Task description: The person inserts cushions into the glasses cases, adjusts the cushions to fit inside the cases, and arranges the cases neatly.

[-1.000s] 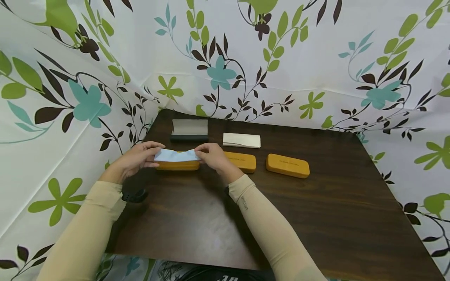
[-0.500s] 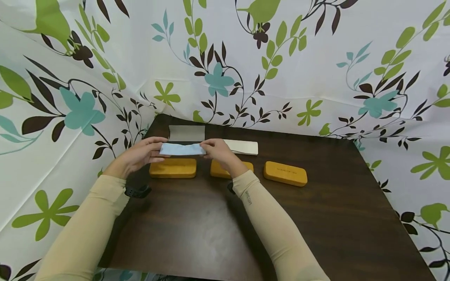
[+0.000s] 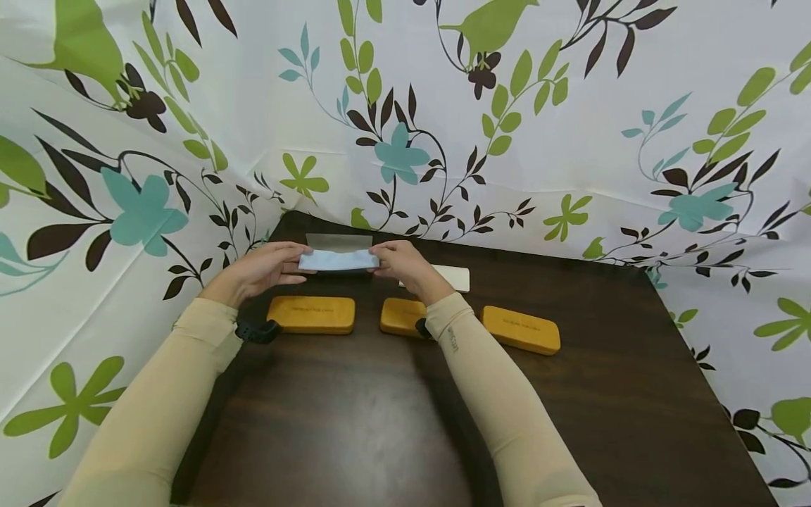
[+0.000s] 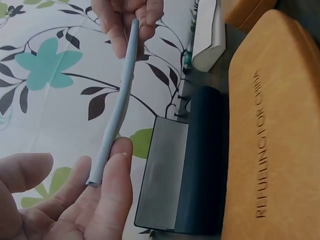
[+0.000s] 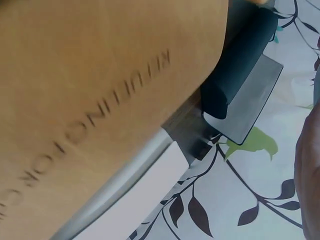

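A folded light blue cloth [image 3: 338, 260] is stretched between both hands near the back left of the table. My left hand [image 3: 269, 266] pinches its left end between the fingers. The opposite end is gripped by my right hand [image 3: 405, 266]. In the left wrist view the cloth [image 4: 120, 100] appears edge-on as a thin strip above the table. Behind and under it lies a dark glasses case [image 4: 202, 165] with its grey-lined flap [image 3: 338, 243] opened out. The cloth partly covers this case in the head view.
Three yellow-orange glasses cases, left [image 3: 312, 315], middle [image 3: 400, 317] and right [image 3: 521, 329], lie in a row nearer the person. The right forearm hides part of the middle one. A white case [image 3: 456, 278] is behind them. Patterned fabric [image 3: 443, 141] hangs along the back and left.
Both hands have lifted the cloth off the left yellow case and carried it back and slightly right, in front of the dark case. The head view has tilted up slightly.
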A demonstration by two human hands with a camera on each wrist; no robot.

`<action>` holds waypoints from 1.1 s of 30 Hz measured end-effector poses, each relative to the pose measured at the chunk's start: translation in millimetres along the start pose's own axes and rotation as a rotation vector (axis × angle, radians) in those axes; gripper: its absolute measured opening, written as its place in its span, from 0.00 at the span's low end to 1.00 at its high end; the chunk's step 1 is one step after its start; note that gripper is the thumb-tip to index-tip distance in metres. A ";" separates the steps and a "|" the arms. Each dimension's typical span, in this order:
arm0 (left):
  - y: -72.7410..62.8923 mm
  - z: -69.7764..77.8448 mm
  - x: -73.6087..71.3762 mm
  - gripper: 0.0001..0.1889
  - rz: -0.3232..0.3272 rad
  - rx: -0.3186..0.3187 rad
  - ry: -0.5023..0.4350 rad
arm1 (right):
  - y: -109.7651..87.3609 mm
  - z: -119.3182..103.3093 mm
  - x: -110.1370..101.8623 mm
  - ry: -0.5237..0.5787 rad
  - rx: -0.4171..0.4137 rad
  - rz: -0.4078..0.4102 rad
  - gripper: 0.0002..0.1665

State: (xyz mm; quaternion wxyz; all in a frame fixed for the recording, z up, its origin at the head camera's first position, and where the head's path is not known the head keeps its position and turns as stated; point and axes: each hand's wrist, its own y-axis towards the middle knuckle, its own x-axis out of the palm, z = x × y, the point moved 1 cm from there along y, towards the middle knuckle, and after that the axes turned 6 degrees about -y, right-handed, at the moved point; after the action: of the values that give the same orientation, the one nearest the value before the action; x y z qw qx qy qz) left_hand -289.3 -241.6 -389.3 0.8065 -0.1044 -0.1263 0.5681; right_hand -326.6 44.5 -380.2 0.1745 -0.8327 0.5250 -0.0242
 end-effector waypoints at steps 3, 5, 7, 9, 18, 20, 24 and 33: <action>8.5 1.9 -3.9 0.29 -0.003 -0.022 0.003 | 9.7 -1.1 -3.7 0.005 0.014 -0.023 0.21; 15.1 2.0 -6.5 0.29 0.011 -0.035 -0.001 | 16.8 -1.0 -6.3 0.012 0.026 -0.031 0.21; 21.9 1.9 -9.4 0.29 0.020 -0.042 -0.006 | 24.4 -0.6 -8.1 0.025 0.040 -0.034 0.22; 28.4 1.0 -12.4 0.28 0.032 -0.052 -0.025 | 32.2 0.6 -9.1 0.031 0.060 -0.032 0.23; 52.3 -3.4 -22.1 0.30 0.056 -0.122 -0.086 | 59.4 7.2 -7.1 0.009 0.130 -0.027 0.24; 56.3 -4.9 -21.4 0.30 0.063 -0.143 -0.096 | 61.9 8.6 -7.4 0.012 0.134 -0.031 0.24; 61.7 -6.9 -21.0 0.31 0.080 -0.173 -0.102 | 65.0 8.3 -7.8 0.004 0.140 -0.051 0.27; 65.5 -4.0 -24.4 0.32 0.050 -0.191 -0.089 | 71.3 8.8 -7.8 -0.039 0.171 -0.122 0.30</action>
State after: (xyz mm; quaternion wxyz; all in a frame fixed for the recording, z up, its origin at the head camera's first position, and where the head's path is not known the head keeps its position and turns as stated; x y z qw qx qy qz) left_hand -354.2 -243.0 -415.6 0.7721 -0.1583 -0.2129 0.5775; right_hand -389.9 26.1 -409.9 0.2534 -0.8455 0.4658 -0.0631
